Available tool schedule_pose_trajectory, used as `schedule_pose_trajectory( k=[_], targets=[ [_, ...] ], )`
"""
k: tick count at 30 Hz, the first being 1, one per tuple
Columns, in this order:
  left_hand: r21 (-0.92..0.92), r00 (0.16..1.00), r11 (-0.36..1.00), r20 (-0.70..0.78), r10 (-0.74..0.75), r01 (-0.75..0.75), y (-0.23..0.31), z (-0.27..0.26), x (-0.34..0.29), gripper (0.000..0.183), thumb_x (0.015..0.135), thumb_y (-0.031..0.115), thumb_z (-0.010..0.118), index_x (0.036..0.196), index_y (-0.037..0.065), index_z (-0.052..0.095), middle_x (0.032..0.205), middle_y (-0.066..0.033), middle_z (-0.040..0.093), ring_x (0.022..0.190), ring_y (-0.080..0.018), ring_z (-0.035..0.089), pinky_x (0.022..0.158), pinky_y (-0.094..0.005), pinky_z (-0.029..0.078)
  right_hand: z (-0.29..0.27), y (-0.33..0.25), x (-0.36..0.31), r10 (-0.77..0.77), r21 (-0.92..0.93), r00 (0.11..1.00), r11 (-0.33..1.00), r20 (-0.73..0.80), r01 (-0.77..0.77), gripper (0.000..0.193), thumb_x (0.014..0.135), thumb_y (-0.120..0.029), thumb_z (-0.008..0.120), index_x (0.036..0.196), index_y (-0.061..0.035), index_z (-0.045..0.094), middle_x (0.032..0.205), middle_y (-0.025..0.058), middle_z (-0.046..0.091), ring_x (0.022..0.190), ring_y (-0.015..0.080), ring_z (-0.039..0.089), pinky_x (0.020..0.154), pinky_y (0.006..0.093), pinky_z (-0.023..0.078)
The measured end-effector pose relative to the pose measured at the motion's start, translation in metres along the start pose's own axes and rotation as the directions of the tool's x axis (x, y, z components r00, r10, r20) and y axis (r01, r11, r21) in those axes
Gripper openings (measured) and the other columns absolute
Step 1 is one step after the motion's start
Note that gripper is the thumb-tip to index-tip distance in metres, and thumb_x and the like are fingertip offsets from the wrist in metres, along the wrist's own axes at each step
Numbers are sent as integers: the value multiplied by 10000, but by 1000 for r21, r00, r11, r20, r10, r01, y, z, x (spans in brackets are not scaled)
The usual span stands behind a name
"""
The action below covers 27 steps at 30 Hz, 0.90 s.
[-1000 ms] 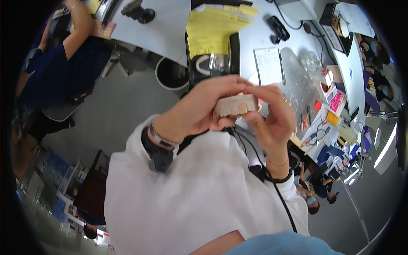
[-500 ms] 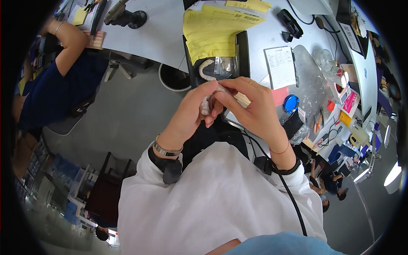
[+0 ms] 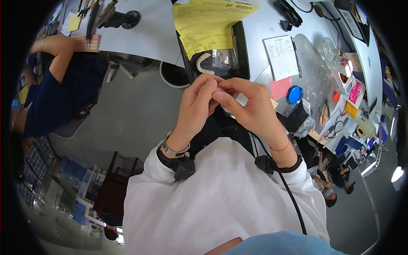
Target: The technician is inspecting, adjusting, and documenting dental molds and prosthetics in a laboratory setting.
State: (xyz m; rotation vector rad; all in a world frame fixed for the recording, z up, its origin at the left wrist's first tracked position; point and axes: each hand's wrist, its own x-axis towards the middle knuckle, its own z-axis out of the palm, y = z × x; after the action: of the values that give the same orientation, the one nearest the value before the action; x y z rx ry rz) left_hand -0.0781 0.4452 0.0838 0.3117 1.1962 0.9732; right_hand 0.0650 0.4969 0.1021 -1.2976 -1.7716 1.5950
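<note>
Just in front of the black tray, my left hand (image 3: 196, 100) and my right hand (image 3: 251, 98) meet at the fingertips. Both are closed, thumbs and fingers bent round a small whitish dental model that is almost wholly covered by them. Beyond my fingers, a horseshoe-shaped dental model (image 3: 202, 63) lies in the black tray (image 3: 241, 51). Beside it rests a clear plastic bag (image 3: 224, 58) with something small inside that I cannot make out. Yellow paper forms (image 3: 204, 27) stick up over the tray's far part.
Right of the tray are a white form pad (image 3: 281, 57), a pink sheet (image 3: 280, 88) and a round blue container (image 3: 294, 94). Clear glassware (image 3: 326, 47) stands farther right. A black cable (image 3: 282, 182) runs along my right arm. At left, a bin (image 3: 172, 75) and a seated person (image 3: 63, 85).
My left hand has turned and closed further, so the whitish dental model that showed in its palm is now hidden. The view has shifted slightly.
</note>
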Motion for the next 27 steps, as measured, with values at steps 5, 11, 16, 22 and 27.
schedule_pose_trajectory(
  k=[5,11,16,22,27],
  targets=[
    [15,1000,1000,-15,-8,8,-8,0,2,245,984,222,452,998,17,585,692,33,530,533,0,402,471,-157,304,-1,7,-4,-7,-35,1000,999,29,9,203,835,-156,698,911,30,670,765,128,657,616,211,628,570,293,470],
    [115,1000,993,-3,26,-25,-13,0,8,259,977,245,472,1032,17,583,702,9,559,551,-26,461,484,-177,359,0,19,-10,19,9,997,1000,-78,-18,188,888,-148,651,931,34,654,697,132,649,593,179,615,586,266,480],
    [272,983,956,-111,145,-110,-14,0,-2,289,980,267,484,1070,9,579,789,-63,653,613,-80,552,545,-217,442,-8,39,-3,97,59,986,994,-132,-90,227,921,-187,620,915,37,655,650,126,632,566,149,592,556,264,466],
    [544,901,813,-216,375,-208,-18,-25,-52,323,993,265,454,1126,-1,579,891,-66,681,706,-117,598,633,-225,461,9,76,38,-64,-296,977,955,-205,1,305,897,-287,632,843,10,672,680,173,644,606,333,628,573,359,485],
    [682,794,720,-363,488,-130,-36,-41,-124,271,976,222,505,1096,-1,600,868,-78,683,717,-111,606,639,-242,470,32,105,57,-34,-570,997,822,-65,-9,256,868,-231,595,803,13,636,808,232,655,817,443,613,751,522,481]
  ],
)
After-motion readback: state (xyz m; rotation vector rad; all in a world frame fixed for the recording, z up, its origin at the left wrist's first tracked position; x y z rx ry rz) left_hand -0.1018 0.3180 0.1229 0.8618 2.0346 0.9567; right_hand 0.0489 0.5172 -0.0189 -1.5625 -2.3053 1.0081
